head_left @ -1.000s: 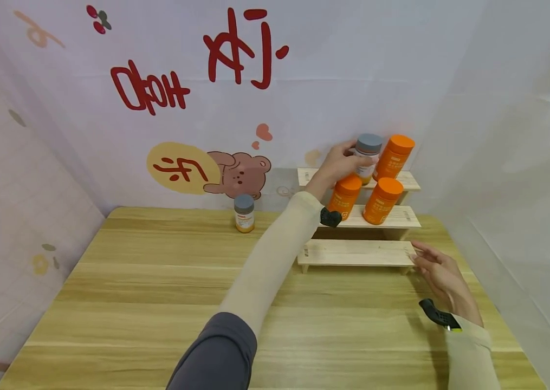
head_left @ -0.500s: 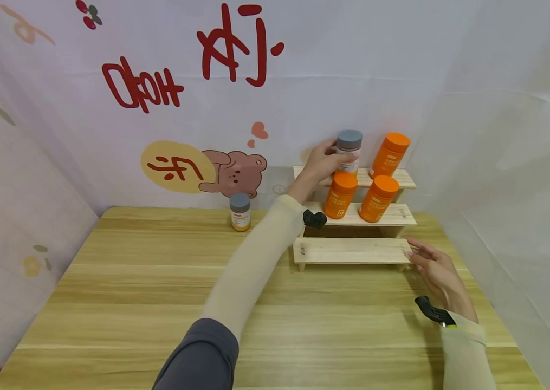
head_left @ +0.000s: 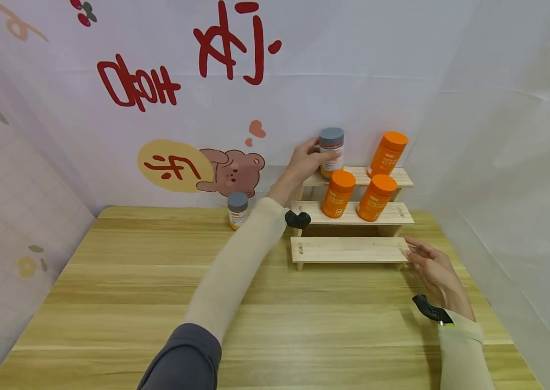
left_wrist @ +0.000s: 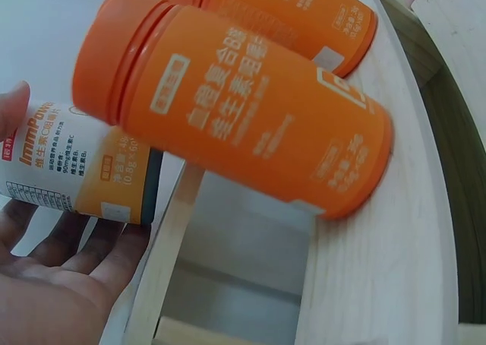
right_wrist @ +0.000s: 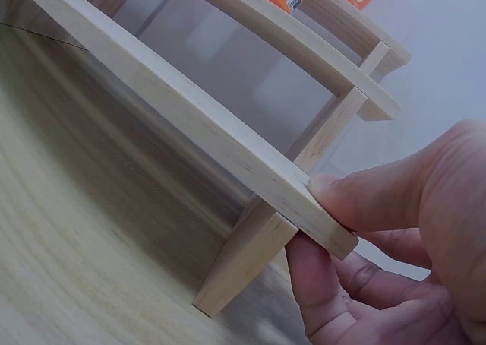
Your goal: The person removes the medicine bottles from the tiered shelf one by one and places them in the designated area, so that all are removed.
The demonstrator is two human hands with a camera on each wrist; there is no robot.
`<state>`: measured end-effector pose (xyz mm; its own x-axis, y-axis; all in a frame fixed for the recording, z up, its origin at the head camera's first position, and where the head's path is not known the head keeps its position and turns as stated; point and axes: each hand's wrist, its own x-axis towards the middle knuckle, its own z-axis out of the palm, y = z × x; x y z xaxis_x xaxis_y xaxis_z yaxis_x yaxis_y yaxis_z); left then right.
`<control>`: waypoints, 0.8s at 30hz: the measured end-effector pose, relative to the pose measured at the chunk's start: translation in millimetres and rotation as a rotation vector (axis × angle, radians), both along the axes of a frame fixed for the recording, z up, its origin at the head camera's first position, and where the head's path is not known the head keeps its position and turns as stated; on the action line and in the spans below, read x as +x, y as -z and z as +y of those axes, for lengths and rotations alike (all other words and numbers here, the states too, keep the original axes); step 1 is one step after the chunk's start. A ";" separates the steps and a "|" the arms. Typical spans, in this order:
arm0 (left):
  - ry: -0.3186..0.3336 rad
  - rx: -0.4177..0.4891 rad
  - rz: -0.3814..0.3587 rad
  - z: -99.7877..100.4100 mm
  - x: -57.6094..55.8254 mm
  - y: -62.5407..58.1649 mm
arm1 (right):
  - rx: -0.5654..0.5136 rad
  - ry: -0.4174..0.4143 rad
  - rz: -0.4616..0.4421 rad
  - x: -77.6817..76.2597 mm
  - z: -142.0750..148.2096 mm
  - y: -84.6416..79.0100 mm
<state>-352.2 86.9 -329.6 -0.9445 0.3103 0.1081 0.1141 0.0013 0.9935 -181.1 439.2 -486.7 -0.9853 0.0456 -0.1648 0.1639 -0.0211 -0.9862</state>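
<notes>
Gripped a grey-lidded bottle (head_left: 331, 157) upright at the left end of the wooden stand's top tier (head_left: 360, 175), with the fingers and thumb of the left hand (head_left: 302, 161) curled round its sides, seemingly to keep it level behind the orange bottles (head_left: 338, 195). Could not make out contact between base and plank. Pinched the bottom tier (head_left: 353, 249) at its right end with the right hand (head_left: 437, 272), thumb above, fingers below, likely to steady the stand. Showed a second grey-lidded bottle (head_left: 238, 208) on the table (head_left: 343, 330).
</notes>
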 end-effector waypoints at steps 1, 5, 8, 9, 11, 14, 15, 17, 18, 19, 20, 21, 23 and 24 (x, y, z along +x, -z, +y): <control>-0.001 0.008 -0.003 -2.2 0.3 0.2 | 0.003 -0.001 -0.002 0.1 0.0 0.4; -0.007 0.048 -0.026 -10.7 1.5 0.3 | 0.006 -0.006 -0.011 0.8 -0.7 0.6; -0.005 0.065 -0.027 -17.0 3.4 0.1 | 0.019 -0.006 -0.020 1.0 -0.6 0.3; -0.003 0.071 -0.025 -18.9 4.5 0.1 | 0.029 -0.008 -0.025 1.4 -0.5 0.0; 0.004 0.090 -0.024 -22.8 6.6 0.5 | 0.043 -0.007 -0.031 1.2 -0.4 -0.1; 0.020 0.116 -0.026 -27.3 9.3 2.9 | 0.050 -0.004 -0.034 1.4 -0.3 -0.3; 0.022 0.130 -0.028 -28.6 10.4 3.6 | 0.051 -0.006 -0.032 1.4 -0.1 -0.2; 0.021 0.143 -0.032 -31.4 12.1 5.2 | 0.045 -0.003 -0.026 1.4 0.3 -0.4; 0.017 0.148 -0.032 -32.8 12.8 6.2 | 0.038 -0.002 -0.023 1.4 0.5 -0.4; 0.016 0.152 -0.034 -34.6 14.0 6.7 | 0.034 -0.003 -0.019 1.5 0.6 -0.5; 0.013 0.154 -0.035 -36.8 14.8 6.8 | 0.029 -0.002 -0.018 1.6 0.5 -0.8; 0.011 0.159 -0.035 -39.4 15.8 6.5 | 0.023 -0.003 -0.018 1.3 0.2 -1.2; 0.007 0.161 -0.033 -45.4 18.0 6.2 | 0.016 -0.004 -0.016 0.4 -0.6 -1.9; 0.005 0.164 -0.032 -48.6 19.1 6.1 | 0.015 -0.007 -0.015 -0.1 -0.9 -2.1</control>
